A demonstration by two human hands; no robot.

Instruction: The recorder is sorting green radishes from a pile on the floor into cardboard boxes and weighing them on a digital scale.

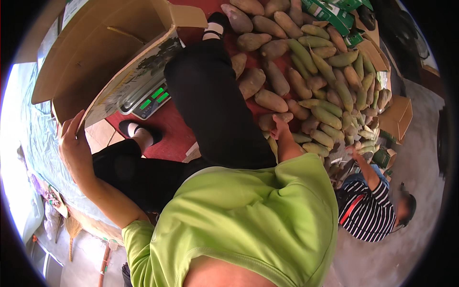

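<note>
Left hand (75,146) at 9 o'clock, fingers holding the rim of an open cardboard box (103,45) at 10 o'clock, right hand (282,130) at 3 o'clock touching a brownish tuber (266,121) at 2 o'clock, its fingers' closure indeterminable.

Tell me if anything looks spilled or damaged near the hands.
No clear damage. The vegetables lie loose in a heap at the right hand, which could look like a spill, and the large cardboard box at the left hand partly hides the scale.
</note>
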